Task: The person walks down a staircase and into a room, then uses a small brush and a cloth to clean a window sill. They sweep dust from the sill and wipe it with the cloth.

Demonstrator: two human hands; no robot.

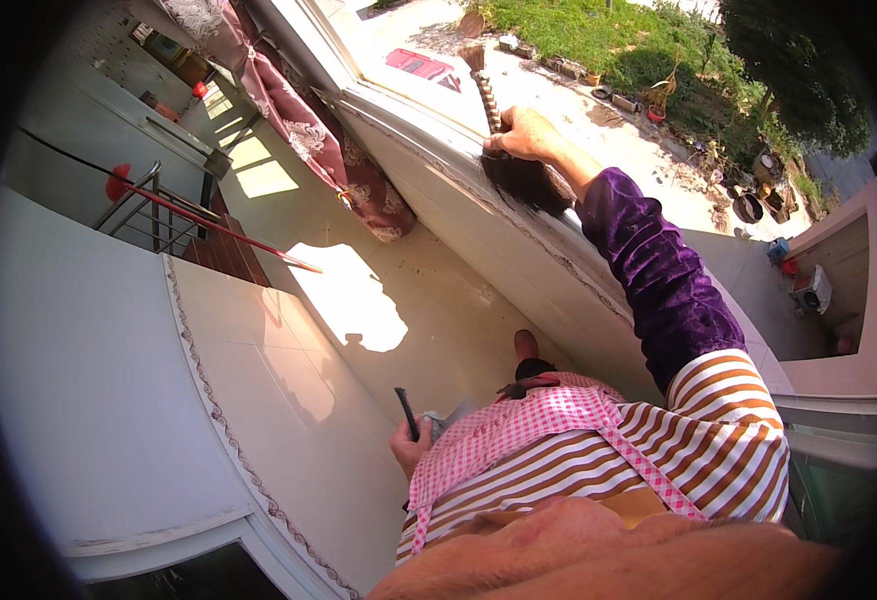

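Note:
My right hand (522, 135), at the end of a purple velvet sleeve, grips a hand brush (489, 97) by its segmented, bound-looking handle. Dark, long bristles spread below the fingers over the window sill (450, 154); a short brown tuft sticks up at the handle's other end. Low in the view, beside the pink checked apron (513, 427), my left hand (410, 448) is closed on a narrow black object (406, 412), perhaps a comb or small brush. Grey material (437, 424) shows by its fingers; whether they hold it too is unclear.
A patterned curtain (300, 127) hangs left of the window opening. A long red pole (221, 225) slants near a metal rail (155, 206) by brown steps (228, 251). A white-topped ledge (108, 375) bounds the left. Outside, far below, lie a paved yard and a garden (596, 37).

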